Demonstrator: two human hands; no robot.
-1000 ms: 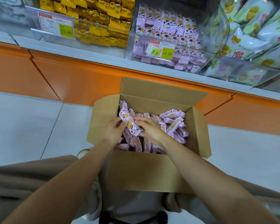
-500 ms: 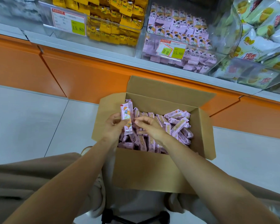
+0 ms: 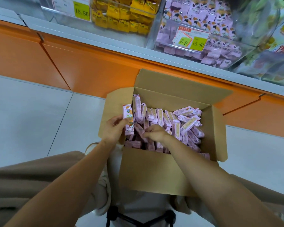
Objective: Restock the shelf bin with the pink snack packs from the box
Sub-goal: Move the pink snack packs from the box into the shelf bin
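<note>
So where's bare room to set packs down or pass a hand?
Bare floor tile lies left of the box, up to the orange shelf base, and more to its right. Inside, pink packs sit tight; the shelf bin looks crowded.

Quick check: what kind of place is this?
Most likely a snack shop aisle: a clear shelf bin of pink snack packs, a price tag reading 15.80, and an open box of more.
</note>
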